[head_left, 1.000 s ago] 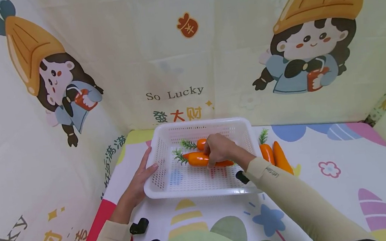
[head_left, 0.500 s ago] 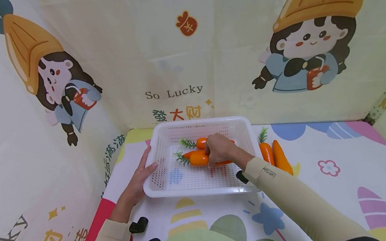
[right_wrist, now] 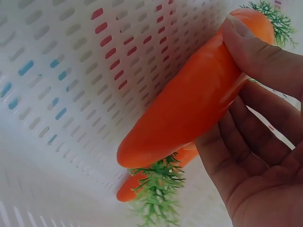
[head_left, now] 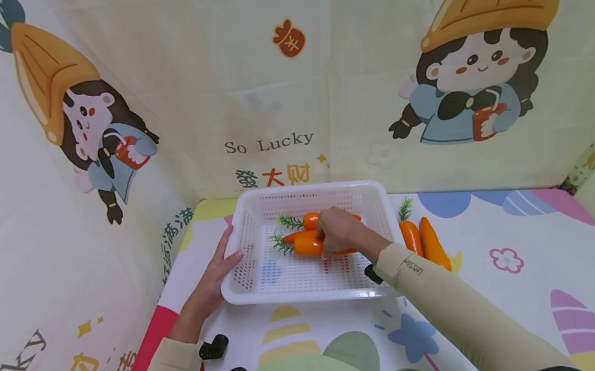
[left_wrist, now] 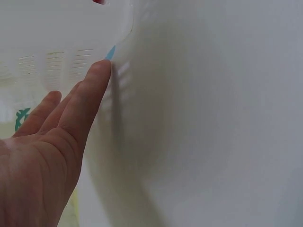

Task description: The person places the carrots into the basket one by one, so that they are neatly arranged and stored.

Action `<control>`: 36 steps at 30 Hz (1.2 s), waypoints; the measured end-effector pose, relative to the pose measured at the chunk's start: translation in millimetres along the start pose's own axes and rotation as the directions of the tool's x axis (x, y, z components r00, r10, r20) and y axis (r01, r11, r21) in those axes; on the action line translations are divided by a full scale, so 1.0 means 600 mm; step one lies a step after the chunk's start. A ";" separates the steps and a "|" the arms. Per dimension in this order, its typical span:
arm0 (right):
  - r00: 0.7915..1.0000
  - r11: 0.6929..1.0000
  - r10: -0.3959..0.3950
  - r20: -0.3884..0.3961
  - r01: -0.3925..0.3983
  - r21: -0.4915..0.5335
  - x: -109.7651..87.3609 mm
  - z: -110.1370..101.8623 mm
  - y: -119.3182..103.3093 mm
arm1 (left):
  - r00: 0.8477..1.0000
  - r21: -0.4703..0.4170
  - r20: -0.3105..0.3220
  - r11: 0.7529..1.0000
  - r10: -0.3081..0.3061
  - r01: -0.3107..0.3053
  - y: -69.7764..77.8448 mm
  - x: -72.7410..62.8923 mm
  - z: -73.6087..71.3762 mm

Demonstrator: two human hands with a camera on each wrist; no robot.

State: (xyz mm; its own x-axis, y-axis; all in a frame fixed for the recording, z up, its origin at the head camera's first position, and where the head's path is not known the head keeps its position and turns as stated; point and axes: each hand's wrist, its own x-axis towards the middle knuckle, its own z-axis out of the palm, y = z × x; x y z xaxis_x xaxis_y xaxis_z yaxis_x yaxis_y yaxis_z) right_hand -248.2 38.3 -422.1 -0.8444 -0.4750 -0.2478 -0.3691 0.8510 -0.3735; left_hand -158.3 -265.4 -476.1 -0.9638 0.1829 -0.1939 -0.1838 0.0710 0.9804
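A white perforated plastic basket (head_left: 286,280) stands on the table. My left hand (head_left: 215,279) holds its left rim, thumb over the edge; in the left wrist view that hand's (left_wrist: 61,127) straight fingers lie along the outer wall. Inside the basket my right hand (head_left: 337,229) grips an orange carrot (head_left: 306,245) with a feathery green top. In the right wrist view the thumb presses on this carrot (right_wrist: 189,104), its tip pointing down-left. Another carrot (head_left: 310,221) lies just behind it, partly hidden by the hand. A carrot tip (head_left: 289,238) pokes out beside the held one.
Right of the basket lie a carrot (head_left: 412,237) with a green top and another carrot (head_left: 434,245) whose top is out of sight. A printed cloth covers the table (head_left: 506,308). Cartoon-printed curtains (head_left: 355,113) stand behind and at the sides.
The carrot in my right hand has shifted slightly to the right within the basket. My left hand stays at the rim.
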 end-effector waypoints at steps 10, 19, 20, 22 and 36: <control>0.999 0.999 0.037 0.029 -0.037 -0.014 -0.007 -0.002 -0.006 | 1.000 0.000 -0.017 1.000 -0.023 0.023 0.001 -0.001 0.002; 0.999 0.994 0.045 0.024 -0.043 -0.101 -0.009 -0.001 -0.007 | 0.999 0.014 -0.024 1.000 -0.024 0.024 -0.001 0.000 0.001; 0.999 0.994 0.046 0.026 -0.043 -0.102 -0.009 0.000 -0.007 | 0.999 0.014 -0.025 1.000 -0.023 0.023 -0.002 -0.001 0.001; 0.998 0.994 0.051 0.032 -0.047 -0.094 -0.008 0.000 -0.006 | 0.999 0.015 -0.025 1.000 -0.021 0.021 -0.002 -0.001 0.001; 0.996 0.991 0.080 0.028 -0.077 -0.105 -0.012 0.003 -0.008 | 0.999 0.009 -0.029 1.000 -0.020 0.020 -0.001 -0.004 0.002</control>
State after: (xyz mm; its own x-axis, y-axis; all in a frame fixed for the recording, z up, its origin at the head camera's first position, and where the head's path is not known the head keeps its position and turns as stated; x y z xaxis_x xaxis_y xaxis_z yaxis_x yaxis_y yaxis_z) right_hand -239.8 37.3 -420.2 -0.8599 -0.4114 -0.3021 -0.3421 0.9038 -0.2570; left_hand -155.8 -264.4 -476.5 -0.9653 0.1526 -0.2121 -0.2013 0.0836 0.9760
